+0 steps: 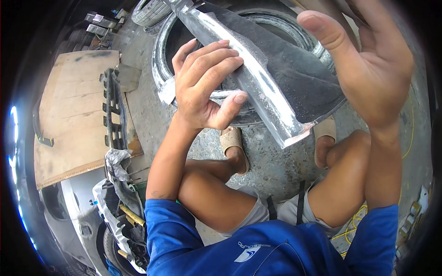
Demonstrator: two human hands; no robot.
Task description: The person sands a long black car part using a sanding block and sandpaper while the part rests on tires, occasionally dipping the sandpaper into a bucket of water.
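Observation:
A dark car body panel (pixel 294 76) with a long, whitish, scuffed ridge lies in front of me, slanting from upper left to lower right. Its lower end is pale and rough. The fingertips of my left hand (pixel 205 85) rest on the ridge, fingers stretched and thumb apart. Close to that thumb is a short pale bar-like edge; whether it belongs to the panel I cannot tell. My right hand (pixel 368 60) is raised at the panel's right side, thumb spread, with nothing seen in it. Its fingertips run past the frame's top.
Under the panel is a ring-shaped, tyre-like support (pixel 161 57) in greyish wrapping, with another tyre (pixel 149 14) behind. At left are a large cardboard sheet (pixel 69 115), a black slotted bar (pixel 112 103) and car parts (pixel 122 221). A yellow cable (pixel 354 223) lies on the floor at right.

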